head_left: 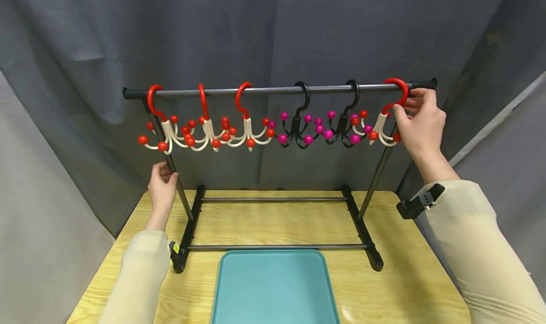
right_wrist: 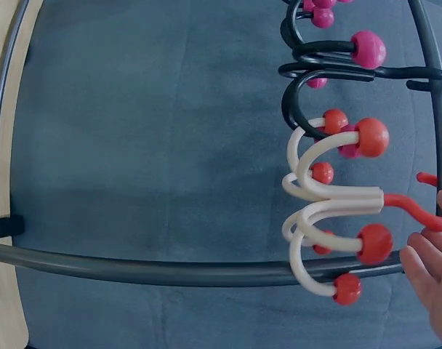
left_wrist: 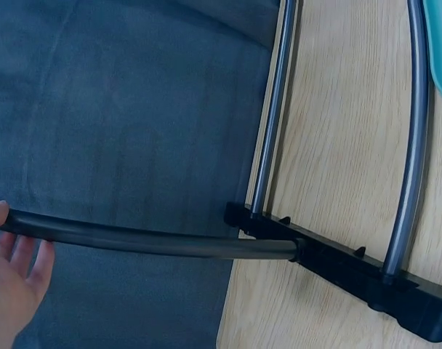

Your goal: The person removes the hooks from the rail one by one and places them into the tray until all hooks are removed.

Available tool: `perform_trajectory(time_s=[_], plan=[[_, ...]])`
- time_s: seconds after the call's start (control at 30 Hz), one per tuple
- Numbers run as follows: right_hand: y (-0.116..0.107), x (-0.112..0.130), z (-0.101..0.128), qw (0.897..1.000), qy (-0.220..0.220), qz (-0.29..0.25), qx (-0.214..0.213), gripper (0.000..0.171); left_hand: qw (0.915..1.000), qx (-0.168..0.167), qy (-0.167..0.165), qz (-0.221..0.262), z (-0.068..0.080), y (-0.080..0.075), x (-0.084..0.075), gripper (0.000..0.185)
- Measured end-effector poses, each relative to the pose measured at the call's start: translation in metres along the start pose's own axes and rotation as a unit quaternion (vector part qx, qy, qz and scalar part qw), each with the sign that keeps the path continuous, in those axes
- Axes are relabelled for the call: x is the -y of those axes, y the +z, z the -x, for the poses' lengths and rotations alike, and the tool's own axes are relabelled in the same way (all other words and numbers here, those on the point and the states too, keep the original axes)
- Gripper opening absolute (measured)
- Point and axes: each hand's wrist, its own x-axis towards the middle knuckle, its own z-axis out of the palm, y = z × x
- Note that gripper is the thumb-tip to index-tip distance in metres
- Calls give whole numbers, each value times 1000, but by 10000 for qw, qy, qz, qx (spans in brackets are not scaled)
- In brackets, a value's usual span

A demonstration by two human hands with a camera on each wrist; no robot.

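My left hand grips the left post of a metal garment rack; in the left wrist view, fingers lie round that post near the left edge. Up at the right end of the rack's top bar, my right hand pinches the red hook of a white octopus hanger with red ball tips. That hook is over the bar. In the right wrist view the hanger's white body lies sideways, and part of the hand is cut off by the frame.
Along the bar hang three more white hangers with red hooks, at the left, and two black hangers with pink balls. Neighbouring arms overlap. A teal tray lies on the wooden table before the rack's feet; grey curtains stand behind.
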Motion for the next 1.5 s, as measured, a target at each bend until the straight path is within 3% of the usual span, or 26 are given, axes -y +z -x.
perform_trajectory(time_s=[0.23,0.6,0.97,1.23,1.5], plan=[[0,10,-9,9998,138,47,-110,36,9997,204,-92,-30,-3,0,-1,37],[-5,15,-16,9993,292,-9,-218,36,9997,200,-76,-113,-3,2,-3,36],[-17,28,-12,9983,112,-223,-527,30,9993,212,-46,-297,-2,6,0,35],[-32,33,-4,9912,245,-1093,-699,25,9993,119,159,-325,-5,8,3,33],[-40,49,18,9856,233,-1614,-453,26,9993,25,102,-353,-4,5,3,34]])
